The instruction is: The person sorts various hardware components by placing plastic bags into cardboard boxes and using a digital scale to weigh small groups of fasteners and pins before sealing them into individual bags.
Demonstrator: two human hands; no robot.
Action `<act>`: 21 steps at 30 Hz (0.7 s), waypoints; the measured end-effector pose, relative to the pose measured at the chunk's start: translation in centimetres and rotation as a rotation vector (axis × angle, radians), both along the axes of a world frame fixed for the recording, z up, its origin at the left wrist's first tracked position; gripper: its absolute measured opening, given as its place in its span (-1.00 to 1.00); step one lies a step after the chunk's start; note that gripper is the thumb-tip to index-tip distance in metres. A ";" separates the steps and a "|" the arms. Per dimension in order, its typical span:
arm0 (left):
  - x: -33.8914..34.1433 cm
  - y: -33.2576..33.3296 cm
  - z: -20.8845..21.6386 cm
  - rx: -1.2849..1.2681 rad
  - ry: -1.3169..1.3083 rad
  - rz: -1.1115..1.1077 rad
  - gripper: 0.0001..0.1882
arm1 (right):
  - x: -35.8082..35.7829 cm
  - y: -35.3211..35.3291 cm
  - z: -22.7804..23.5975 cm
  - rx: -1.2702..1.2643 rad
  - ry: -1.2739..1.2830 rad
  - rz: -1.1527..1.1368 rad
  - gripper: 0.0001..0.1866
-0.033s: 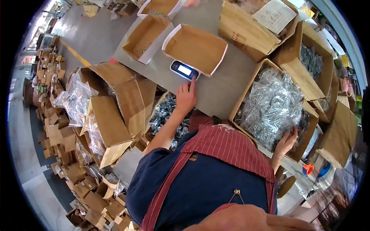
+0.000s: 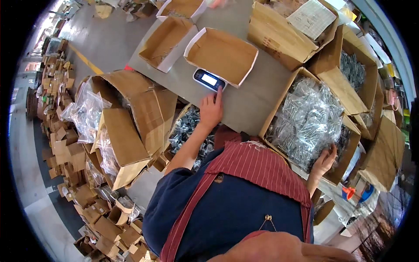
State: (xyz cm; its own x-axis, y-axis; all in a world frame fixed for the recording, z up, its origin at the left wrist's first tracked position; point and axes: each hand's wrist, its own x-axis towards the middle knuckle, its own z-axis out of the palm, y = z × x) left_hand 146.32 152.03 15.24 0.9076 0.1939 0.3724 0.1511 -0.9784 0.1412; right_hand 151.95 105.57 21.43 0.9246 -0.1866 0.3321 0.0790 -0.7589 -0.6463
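My left hand reaches over the near edge of the grey table. Its outstretched index finger touches the lower right corner of a small digital scale with a lit display; the hand holds nothing. An open cardboard tray, apparently without contents, sits on the far side of the display. My right hand rests at the near side of a cardboard box, against clear plastic bags of long metal screws or nails. Its fingers are apart, and nothing shows gripped in them, though the bags partly hide the fingertips.
Left of the scale, another tray has a few thin metal pieces. A box of dark metal parts sits under my left forearm. Large cartons with plastic bags stand left; more boxes of hardware crowd the right.
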 end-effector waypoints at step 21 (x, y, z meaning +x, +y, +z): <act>-2.7 -7.2 0.8 -0.233 0.308 -0.434 -0.33 | 0.0 0.1 0.3 0.273 0.037 0.015 -0.57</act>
